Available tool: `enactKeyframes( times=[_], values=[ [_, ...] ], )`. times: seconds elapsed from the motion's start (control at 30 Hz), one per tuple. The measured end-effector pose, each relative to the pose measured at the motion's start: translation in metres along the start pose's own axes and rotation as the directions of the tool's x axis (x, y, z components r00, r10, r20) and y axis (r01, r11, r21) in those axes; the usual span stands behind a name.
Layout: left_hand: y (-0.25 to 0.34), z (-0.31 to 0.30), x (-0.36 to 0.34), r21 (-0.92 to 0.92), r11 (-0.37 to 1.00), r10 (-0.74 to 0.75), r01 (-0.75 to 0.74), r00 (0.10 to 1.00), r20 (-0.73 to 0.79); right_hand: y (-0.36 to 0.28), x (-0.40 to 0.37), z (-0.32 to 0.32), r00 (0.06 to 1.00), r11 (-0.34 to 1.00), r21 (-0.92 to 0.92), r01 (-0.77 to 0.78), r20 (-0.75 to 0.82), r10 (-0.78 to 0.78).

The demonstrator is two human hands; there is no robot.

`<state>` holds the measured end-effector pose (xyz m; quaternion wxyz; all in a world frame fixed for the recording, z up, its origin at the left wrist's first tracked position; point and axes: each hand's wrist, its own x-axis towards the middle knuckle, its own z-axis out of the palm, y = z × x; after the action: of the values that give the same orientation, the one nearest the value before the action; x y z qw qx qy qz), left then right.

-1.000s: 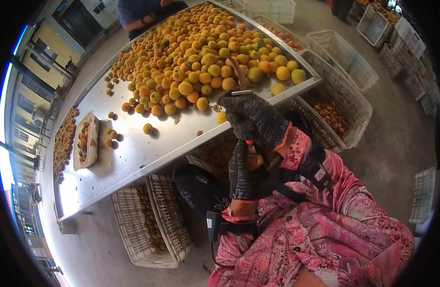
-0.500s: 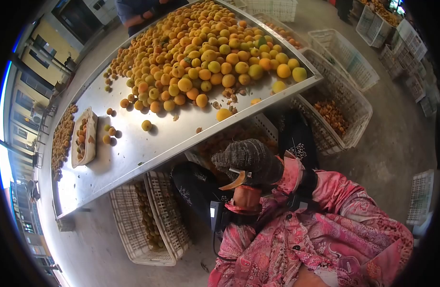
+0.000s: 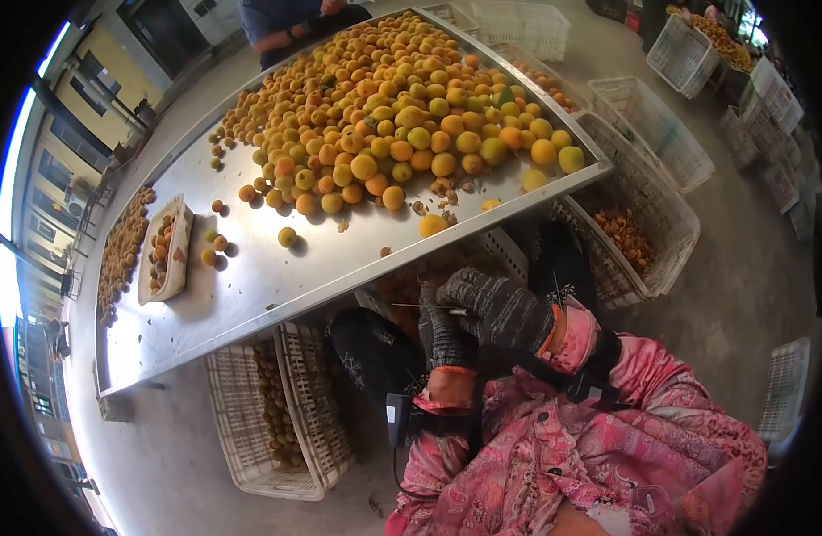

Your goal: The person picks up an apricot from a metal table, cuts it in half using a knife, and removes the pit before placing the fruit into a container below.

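Observation:
Both my hands wear dark grey knit gloves and meet above my lap, below the table's near edge. My right hand [image 3: 500,308] is closed around a small thin-bladed knife [image 3: 455,312], its narrow blade pointing left across the other glove. My left hand [image 3: 442,335] is held upright against it, fingers bent together; whatever they pinch is hidden. Beyond the hands, a heap of yellow-orange apricots [image 3: 375,134] covers much of the metal table [image 3: 250,277]. One apricot [image 3: 431,225] lies near the table edge closest to my hands, by some brown scraps [image 3: 442,188].
A pale tray [image 3: 165,250] of fruit and a pile of small brown pits [image 3: 125,250] lie at the table's left. Crates stand below: one with greenish fruit [image 3: 277,411], another with orange pieces [image 3: 623,237]. Across the table is another person's arm [image 3: 281,36].
My hands have shifted from overlapping to side by side, the left now upright and visible. The knife's blade has turned to a thin edge. The view has tilted slightly.

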<state>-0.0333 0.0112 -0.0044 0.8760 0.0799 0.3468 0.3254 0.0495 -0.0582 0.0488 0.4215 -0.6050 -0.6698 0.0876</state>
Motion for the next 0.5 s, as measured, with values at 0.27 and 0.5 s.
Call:
enactKeyframes(
  times=[0.27, 0.5],
  values=[
    [-0.011, -0.032, 0.023, 0.029, 0.998, -0.046, 0.051, 0.986, -0.162, 0.018, -0.014, 0.025, 0.996, 0.996, 0.035, -0.084, -0.006, 0.085],
    [-0.006, -0.047, 0.039, -0.038, 0.978, -0.207, 0.204, 0.97, -0.127, 0.021, -0.004, 0.029, 0.969, 0.978, 0.17, -0.118, -0.197, 0.151]
  ],
)
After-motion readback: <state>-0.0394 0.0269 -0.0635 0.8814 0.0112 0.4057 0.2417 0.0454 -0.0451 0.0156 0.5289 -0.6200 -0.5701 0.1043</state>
